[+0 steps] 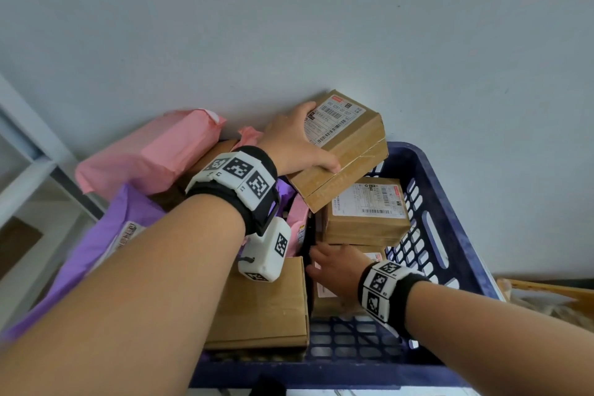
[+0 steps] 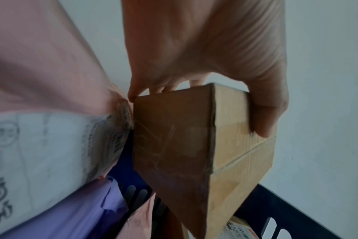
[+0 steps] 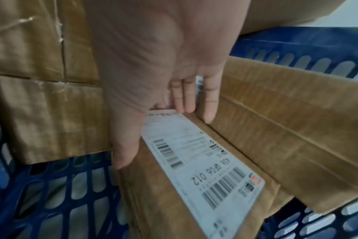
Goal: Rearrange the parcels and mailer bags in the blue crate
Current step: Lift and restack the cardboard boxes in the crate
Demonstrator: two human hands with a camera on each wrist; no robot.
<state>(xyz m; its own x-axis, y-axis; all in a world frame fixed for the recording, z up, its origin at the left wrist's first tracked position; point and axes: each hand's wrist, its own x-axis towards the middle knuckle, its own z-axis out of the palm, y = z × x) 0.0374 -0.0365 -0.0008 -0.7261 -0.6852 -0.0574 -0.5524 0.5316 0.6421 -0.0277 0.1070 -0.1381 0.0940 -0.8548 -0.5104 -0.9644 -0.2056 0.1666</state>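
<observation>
The blue crate (image 1: pixel 450 235) holds pink mailer bags (image 1: pixel 154 151) and a purple mailer bag (image 1: pixel 96 244) at left, cardboard parcels at right. The left hand (image 1: pixel 295 141) grips a raised parcel (image 1: pixel 347 145) at the far side. The right hand (image 1: pixel 337 267), fingers straight, presses a low parcel (image 3: pixel 174 186) near right.

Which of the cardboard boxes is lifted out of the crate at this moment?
The labelled box gripped by the left hand, tilted above the blue crate. The other boxes lie inside the crate.

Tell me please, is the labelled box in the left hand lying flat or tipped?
Tipped: the left hand holds the labelled box tilted.
</observation>
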